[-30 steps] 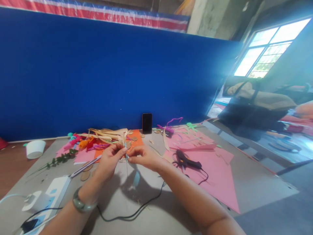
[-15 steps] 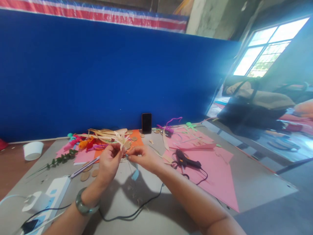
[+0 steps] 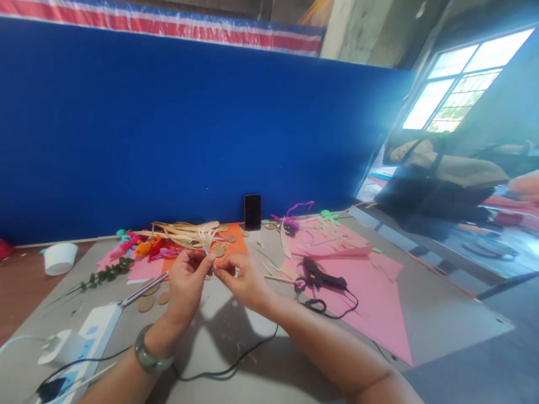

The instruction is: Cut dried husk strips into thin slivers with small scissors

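Note:
My left hand [image 3: 189,283] is closed in a pinch, a greenish bangle [image 3: 147,353] round its wrist. A narrow pale blue piece [image 3: 206,251] sticks up at its fingertips. Close beside it, my right hand [image 3: 244,280] is also pinched, its fingertips almost touching the left ones. What lies between the two pinches is mostly hidden by the fingers. Just behind the hands lie pale straw-like strips [image 3: 185,230], a round wooden disc [image 3: 219,249] and an orange sheet [image 3: 239,241].
Right of my hands are a black glue gun [image 3: 322,275], scissors [image 3: 315,304] and pink sheets [image 3: 370,303]. A phone [image 3: 252,212] leans on the blue panel [image 3: 189,123]. At left are a power strip [image 3: 90,336], leafy sprig [image 3: 105,274] and white cup [image 3: 60,259]. A black cable [image 3: 227,370] crosses the front.
The frayed straw-coloured tuft above my left fingers no longer shows there. The blue piece that hung below my hands is gone from that spot; blue now shows above the left fingertips.

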`<state>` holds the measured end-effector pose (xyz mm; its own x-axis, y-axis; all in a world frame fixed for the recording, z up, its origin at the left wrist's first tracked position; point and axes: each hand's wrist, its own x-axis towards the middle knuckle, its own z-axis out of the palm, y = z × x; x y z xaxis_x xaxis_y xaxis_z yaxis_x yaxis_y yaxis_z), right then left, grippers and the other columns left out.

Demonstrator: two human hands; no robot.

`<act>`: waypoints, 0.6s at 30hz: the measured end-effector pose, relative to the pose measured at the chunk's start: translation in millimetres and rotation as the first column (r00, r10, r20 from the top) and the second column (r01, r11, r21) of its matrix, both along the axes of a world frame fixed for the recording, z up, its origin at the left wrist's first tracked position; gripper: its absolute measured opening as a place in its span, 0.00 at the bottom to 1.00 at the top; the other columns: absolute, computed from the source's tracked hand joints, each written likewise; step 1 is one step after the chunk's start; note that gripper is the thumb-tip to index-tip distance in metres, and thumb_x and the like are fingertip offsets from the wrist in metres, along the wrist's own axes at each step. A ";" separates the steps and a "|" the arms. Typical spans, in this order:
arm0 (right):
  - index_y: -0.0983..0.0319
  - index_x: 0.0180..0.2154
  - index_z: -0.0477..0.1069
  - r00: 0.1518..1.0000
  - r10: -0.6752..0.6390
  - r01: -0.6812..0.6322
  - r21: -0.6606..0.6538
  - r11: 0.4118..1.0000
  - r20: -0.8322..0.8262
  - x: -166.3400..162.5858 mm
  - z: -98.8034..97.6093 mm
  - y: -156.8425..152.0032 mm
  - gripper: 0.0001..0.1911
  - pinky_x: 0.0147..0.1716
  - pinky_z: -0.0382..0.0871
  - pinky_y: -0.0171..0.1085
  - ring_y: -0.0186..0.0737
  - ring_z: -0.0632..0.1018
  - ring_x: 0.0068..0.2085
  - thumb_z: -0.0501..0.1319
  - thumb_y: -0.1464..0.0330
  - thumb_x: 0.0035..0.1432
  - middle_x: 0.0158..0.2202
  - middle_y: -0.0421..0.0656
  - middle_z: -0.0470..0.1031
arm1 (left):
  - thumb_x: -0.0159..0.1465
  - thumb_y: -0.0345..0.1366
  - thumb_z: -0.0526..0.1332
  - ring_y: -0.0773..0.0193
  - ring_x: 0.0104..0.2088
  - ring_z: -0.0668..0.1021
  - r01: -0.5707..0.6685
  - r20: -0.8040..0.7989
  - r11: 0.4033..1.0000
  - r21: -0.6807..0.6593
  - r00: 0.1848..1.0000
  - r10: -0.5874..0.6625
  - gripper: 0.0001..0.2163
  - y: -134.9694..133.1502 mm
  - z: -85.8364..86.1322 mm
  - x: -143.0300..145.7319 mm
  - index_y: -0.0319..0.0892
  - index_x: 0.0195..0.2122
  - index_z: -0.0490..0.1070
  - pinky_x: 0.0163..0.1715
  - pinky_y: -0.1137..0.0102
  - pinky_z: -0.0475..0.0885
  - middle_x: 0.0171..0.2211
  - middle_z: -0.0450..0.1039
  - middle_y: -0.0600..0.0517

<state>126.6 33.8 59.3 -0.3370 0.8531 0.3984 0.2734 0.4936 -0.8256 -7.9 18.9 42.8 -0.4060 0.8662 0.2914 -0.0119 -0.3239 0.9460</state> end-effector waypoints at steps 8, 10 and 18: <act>0.64 0.24 0.72 0.999 0.024 -0.026 -0.048 0.999 -0.043 4.8 4.8 4.3 0.11 0.27 0.60 0.32 0.33 0.67 0.25 0.60 0.64 0.55 0.21 0.40 0.69 | 0.44 0.36 0.72 0.69 0.29 0.73 0.213 0.260 0.977 0.006 0.943 -0.207 0.19 3.7 4.6 3.6 0.41 0.36 0.69 0.31 0.74 0.68 0.27 0.71 0.56; 0.64 0.24 0.72 0.995 0.044 -0.052 -0.084 0.995 -0.091 5.6 8.8 3.8 0.12 0.26 0.59 0.32 0.32 0.66 0.25 0.59 0.64 0.55 0.21 0.39 0.69 | 0.45 0.37 0.71 0.67 0.30 0.73 0.273 0.235 0.960 -0.056 0.939 -0.253 0.15 3.2 4.6 4.1 0.38 0.31 0.72 0.33 0.72 0.68 0.26 0.72 0.54; 0.65 0.24 0.71 0.978 0.027 -0.075 -0.228 0.971 -0.207 3.2 8.6 6.2 0.13 0.23 0.59 0.30 0.31 0.66 0.24 0.62 0.61 0.51 0.21 0.39 0.69 | 0.50 0.39 0.68 0.64 0.33 0.73 0.187 0.018 0.982 -0.006 0.982 -0.187 0.07 1.9 -3.2 -1.0 0.40 0.25 0.76 0.35 0.71 0.67 0.29 0.72 0.52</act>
<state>129.8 40.0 67.8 -0.3161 0.9141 0.2541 0.0691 0.2893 -0.9547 -8.9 20.8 39.7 -0.2416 0.9296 0.2784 -0.0882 -0.3068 0.9477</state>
